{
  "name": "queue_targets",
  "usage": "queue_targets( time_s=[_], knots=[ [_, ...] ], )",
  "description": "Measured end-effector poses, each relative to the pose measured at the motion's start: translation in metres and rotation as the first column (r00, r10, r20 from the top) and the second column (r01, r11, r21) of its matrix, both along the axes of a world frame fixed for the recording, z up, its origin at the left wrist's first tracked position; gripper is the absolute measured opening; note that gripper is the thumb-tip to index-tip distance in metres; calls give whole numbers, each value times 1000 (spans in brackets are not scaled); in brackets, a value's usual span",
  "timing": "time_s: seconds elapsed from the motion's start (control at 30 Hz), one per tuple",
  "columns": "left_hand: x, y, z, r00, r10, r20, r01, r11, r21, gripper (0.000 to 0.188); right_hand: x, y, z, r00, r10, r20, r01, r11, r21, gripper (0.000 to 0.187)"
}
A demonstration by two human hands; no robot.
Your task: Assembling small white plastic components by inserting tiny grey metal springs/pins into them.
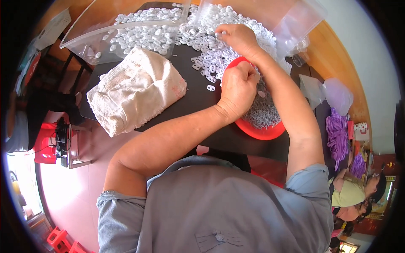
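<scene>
Dark counter (185, 110) | left hand (238, 86) curled, right hand (239, 37) pinch-shaped; contents unclear | likely picking white plastic pieces (207, 63), next needing precision

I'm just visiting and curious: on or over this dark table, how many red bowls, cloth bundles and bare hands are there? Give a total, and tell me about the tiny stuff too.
Red bowl: 1
Cloth bundle: 1
Bare hands (left hand, right hand): 2
Total: 4
White pieces and thin grey pieces: too many, overlapping, to count.
</scene>
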State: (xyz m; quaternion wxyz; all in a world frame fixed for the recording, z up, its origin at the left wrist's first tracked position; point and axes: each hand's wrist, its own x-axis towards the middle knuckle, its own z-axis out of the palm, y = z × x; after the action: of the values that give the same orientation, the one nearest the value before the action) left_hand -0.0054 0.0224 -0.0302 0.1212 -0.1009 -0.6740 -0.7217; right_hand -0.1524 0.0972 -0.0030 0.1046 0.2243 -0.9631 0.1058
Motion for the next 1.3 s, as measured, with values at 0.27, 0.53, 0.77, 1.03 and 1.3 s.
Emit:
queue_targets(
  time_s=[0.27, 0.53, 0.77, 1.03, 1.3],
  knots=[
    [-4, -2, -2, 996, -26, 88, 22, 998, 54, 12, 80, 74, 35, 984, 96, -151, -127, 968, -216, 19],
    [1, -8, 8, 971, -138, 194, 115, 986, 124, 13, 164, 116, 35, 1000, -11, 14, 12, 997, -82, 10],
    [7, -12, 18, 954, -178, 241, 154, 981, 115, 14, 187, 116, 10, 986, 37, -164, -54, 993, -103, 7],
    [9, -11, 19, 955, -171, 245, 153, 984, 89, 13, 181, 131, 2, 991, -94, -97, 74, 979, -192, 9],
    [8, -10, 19, 954, -175, 243, 155, 983, 99, 12, 183, 113, 4, 995, -97, -13, 96, 993, -63, 11]
  ],
)
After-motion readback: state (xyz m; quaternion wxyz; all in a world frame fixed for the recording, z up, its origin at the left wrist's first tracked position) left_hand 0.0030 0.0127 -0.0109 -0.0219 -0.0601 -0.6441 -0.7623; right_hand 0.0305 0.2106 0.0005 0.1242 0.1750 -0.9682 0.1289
